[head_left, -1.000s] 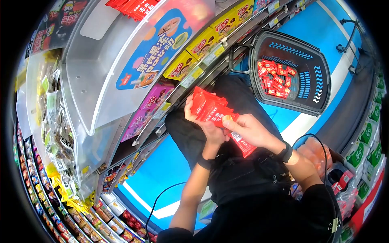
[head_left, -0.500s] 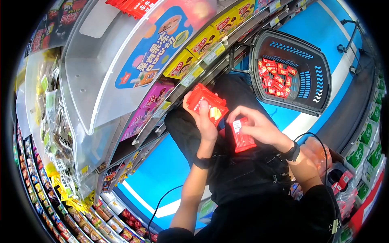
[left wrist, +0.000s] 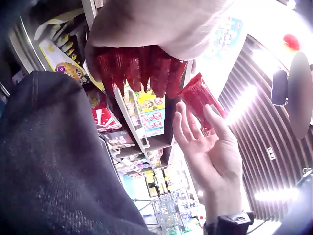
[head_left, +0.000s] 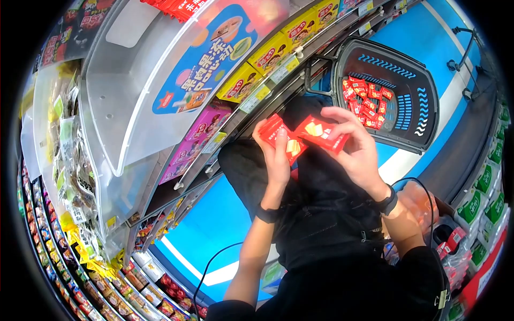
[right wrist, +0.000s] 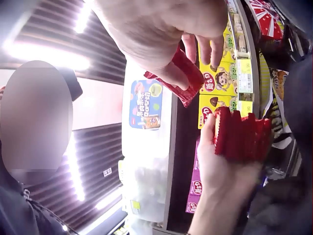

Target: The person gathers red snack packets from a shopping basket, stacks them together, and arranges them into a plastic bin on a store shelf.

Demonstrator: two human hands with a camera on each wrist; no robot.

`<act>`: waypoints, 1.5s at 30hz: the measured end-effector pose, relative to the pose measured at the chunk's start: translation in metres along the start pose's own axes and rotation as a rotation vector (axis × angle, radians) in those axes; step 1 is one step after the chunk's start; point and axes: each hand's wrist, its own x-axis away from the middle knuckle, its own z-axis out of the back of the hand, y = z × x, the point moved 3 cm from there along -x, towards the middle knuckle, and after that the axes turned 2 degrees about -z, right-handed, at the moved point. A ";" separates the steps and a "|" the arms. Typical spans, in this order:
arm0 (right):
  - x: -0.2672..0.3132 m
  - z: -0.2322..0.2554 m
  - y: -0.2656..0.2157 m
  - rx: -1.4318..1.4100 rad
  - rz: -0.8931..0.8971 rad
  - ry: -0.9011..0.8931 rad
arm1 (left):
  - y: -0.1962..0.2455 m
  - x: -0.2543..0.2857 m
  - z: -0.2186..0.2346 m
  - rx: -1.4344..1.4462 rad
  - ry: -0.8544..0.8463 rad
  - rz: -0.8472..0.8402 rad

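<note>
The person's left hand (head_left: pixel 277 163) grips a row of red packets (head_left: pixel 273 134), thumb across the front one. The right hand (head_left: pixel 360 155) pinches a single red packet (head_left: pixel 317 134) just beside it. More packets (head_left: pixel 368 104) (red ones too) lie inside the black basket (head_left: pixel 409 77).
</note>
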 end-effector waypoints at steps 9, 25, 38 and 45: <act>0.011 -0.026 0.001 0.355 0.109 -0.095 | -0.006 0.004 -0.008 0.256 -0.116 0.058; -0.007 0.003 -0.017 -0.078 -0.331 -0.380 | 0.002 -0.003 0.007 -0.113 -0.235 0.051; -0.006 -0.013 -0.004 0.222 -0.127 -0.056 | 0.010 0.014 -0.017 0.146 -0.466 0.124; 0.002 -0.020 0.010 0.060 -0.272 -0.308 | 0.029 0.017 -0.031 0.234 -0.419 0.010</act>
